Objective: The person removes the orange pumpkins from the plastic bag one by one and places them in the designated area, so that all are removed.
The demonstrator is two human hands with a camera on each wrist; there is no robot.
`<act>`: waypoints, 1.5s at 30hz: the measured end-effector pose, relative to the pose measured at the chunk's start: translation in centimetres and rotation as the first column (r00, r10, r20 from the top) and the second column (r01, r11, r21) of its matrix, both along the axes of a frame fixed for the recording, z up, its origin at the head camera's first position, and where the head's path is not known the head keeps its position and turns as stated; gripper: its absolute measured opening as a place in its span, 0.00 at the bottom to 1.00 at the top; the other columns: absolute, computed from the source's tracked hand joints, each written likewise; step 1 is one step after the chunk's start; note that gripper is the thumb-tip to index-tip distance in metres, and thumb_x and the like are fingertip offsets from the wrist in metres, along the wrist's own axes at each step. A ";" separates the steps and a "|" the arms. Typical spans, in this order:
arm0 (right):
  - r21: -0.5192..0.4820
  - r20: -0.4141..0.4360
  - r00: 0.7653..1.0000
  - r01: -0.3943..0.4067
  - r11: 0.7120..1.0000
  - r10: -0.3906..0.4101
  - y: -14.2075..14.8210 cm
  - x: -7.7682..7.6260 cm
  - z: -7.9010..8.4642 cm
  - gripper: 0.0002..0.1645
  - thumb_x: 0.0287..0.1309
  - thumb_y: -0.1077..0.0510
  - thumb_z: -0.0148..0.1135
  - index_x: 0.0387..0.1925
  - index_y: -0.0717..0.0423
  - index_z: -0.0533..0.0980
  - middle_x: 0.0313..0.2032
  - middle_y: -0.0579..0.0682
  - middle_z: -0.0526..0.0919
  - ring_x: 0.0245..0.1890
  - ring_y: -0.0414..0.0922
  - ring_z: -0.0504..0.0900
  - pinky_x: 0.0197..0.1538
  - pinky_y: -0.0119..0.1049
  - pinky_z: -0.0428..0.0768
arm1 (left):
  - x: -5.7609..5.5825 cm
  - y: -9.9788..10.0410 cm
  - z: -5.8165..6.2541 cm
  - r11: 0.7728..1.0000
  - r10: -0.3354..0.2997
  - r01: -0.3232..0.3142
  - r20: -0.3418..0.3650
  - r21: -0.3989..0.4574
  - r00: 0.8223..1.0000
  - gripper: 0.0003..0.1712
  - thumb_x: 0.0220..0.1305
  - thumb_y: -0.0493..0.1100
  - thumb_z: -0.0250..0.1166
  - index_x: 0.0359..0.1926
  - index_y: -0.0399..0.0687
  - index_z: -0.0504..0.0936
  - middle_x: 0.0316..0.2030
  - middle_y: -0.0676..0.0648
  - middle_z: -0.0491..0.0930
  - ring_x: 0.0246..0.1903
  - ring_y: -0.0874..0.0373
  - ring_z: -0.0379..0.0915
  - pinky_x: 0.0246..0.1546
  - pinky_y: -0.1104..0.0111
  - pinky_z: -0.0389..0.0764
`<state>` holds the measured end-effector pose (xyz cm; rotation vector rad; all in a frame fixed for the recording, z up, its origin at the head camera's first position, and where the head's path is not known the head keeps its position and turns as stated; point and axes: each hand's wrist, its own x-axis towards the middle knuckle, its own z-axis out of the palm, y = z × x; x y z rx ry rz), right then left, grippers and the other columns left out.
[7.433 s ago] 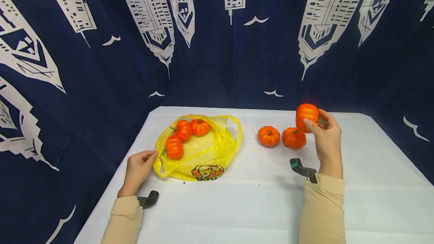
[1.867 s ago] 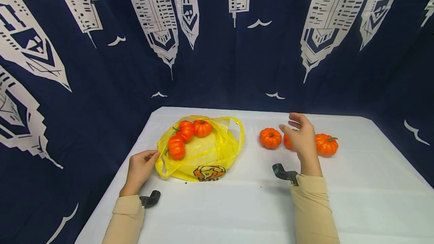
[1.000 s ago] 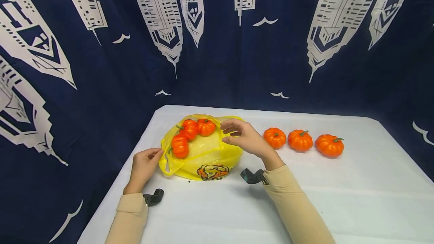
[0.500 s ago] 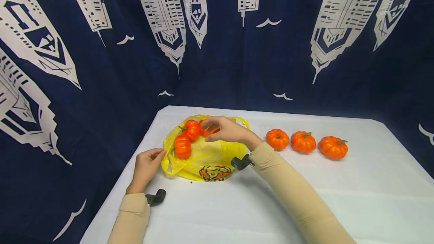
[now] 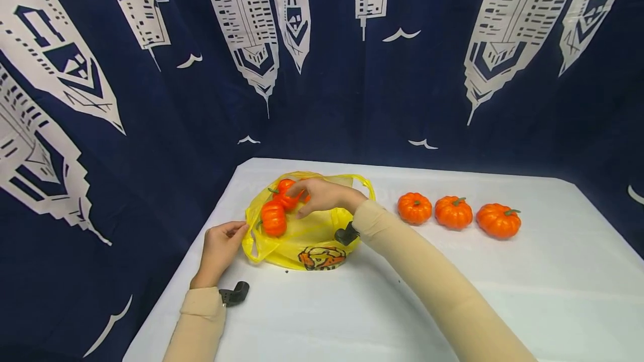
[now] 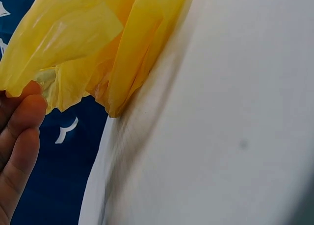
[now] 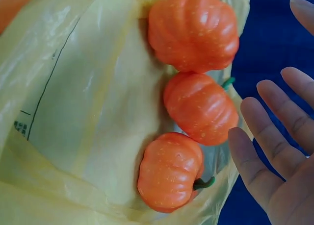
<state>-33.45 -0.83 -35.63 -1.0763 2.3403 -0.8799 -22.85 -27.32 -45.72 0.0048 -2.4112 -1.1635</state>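
Observation:
My left hand pinches the left rim of a yellow plastic bag, which lies with its mouth spread wide; the left wrist view shows its fingertips on the yellow film. Three small orange pumpkins with green stems are inside: a front one, a middle one and a far one mostly hidden behind my right hand in the head view. That hand hovers over the bag with nothing held. In the right wrist view its fingers are extended beside the middle pumpkin and the lowest pumpkin.
Three more pumpkins stand in a row on the white table to the right of the bag: a left one, a centre one and a right one. A navy curtain with white building prints hangs behind the table.
The pumpkin my right hand held up earlier now stands at the row's right end. Released, that hand has swung left over the bag's pumpkins. My left hand keeps its pinch on the rim.

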 end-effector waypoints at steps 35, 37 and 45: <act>0.135 -0.147 0.989 0.027 0.991 -0.007 -5.9 -0.4 -2.8 0.48 0.53 0.54 0.76 0.72 0.59 0.64 0.70 0.54 0.70 0.68 0.48 0.70 0.73 0.40 0.66 | -0.1 0.1 -0.1 1.000 0.002 -0.003 -0.014 -0.022 1.000 0.07 0.63 0.36 0.70 0.38 0.36 0.90 0.27 0.41 0.88 0.22 0.65 0.76 0.24 0.77 0.75; 0.132 -0.143 0.990 0.029 0.991 -0.010 -5.9 -0.4 -2.9 0.49 0.53 0.54 0.76 0.72 0.59 0.63 0.70 0.54 0.70 0.68 0.48 0.69 0.73 0.40 0.66 | 0.0 0.1 0.0 1.000 0.002 -0.002 -0.012 -0.022 1.000 0.07 0.63 0.36 0.69 0.38 0.35 0.90 0.28 0.40 0.88 0.23 0.65 0.76 0.24 0.77 0.76; 0.132 -0.156 0.988 0.041 0.990 -0.020 -6.3 -0.3 -3.8 0.49 0.52 0.52 0.76 0.72 0.60 0.64 0.69 0.54 0.71 0.68 0.48 0.70 0.73 0.40 0.66 | 0.1 0.1 0.1 1.000 0.004 -0.004 -0.003 -0.020 1.000 0.07 0.63 0.36 0.69 0.38 0.35 0.90 0.29 0.40 0.88 0.23 0.64 0.77 0.24 0.78 0.76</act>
